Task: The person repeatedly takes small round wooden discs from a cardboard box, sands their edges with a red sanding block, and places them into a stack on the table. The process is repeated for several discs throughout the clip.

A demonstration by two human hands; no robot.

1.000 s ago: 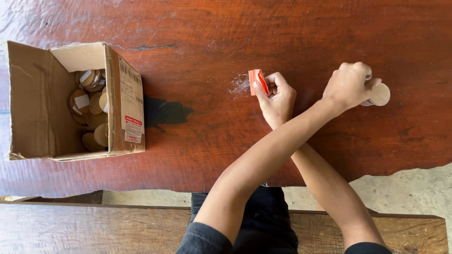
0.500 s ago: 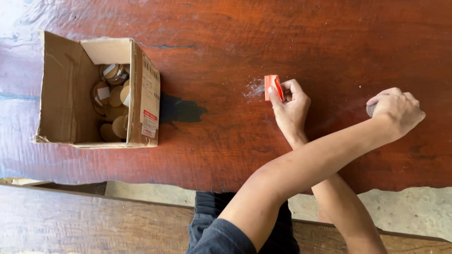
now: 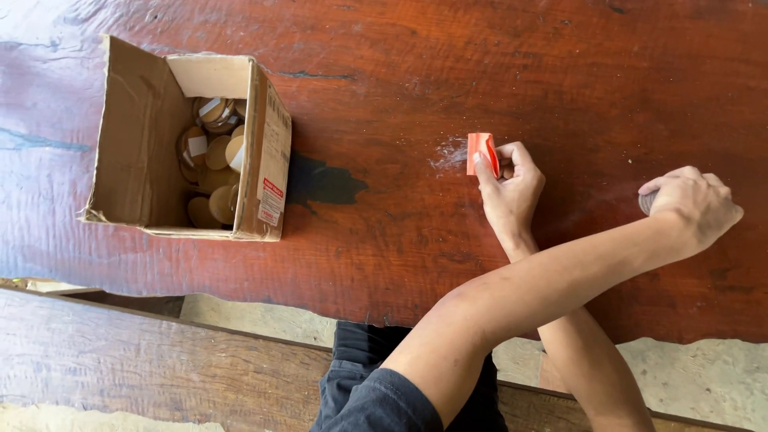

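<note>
Crossing our forearms above the near edge of the dark red wooden table [image 3: 384, 48], we are working with each hand on the far side of the other. Our left hand [image 3: 694, 210] is reaching out toward the table's right edge, curled closed over a small round greyish object [image 3: 646, 202], of which only a sliver is showing past the knuckles; we cannot tell what it is. Our right hand [image 3: 512, 186] is lying nearer the middle, fingers pinching a small orange rectangular block [image 3: 482, 154] that is standing on edge, its long axis running away from us. The block is touching a smear of pale dust [image 3: 450, 154] just to its left. Well apart, toward the far left corner, an open brown cardboard box [image 3: 128, 136] is sitting with its flaps up, holding a heap of round tan wooden discs [image 3: 212, 160], some bearing white patches.
</note>
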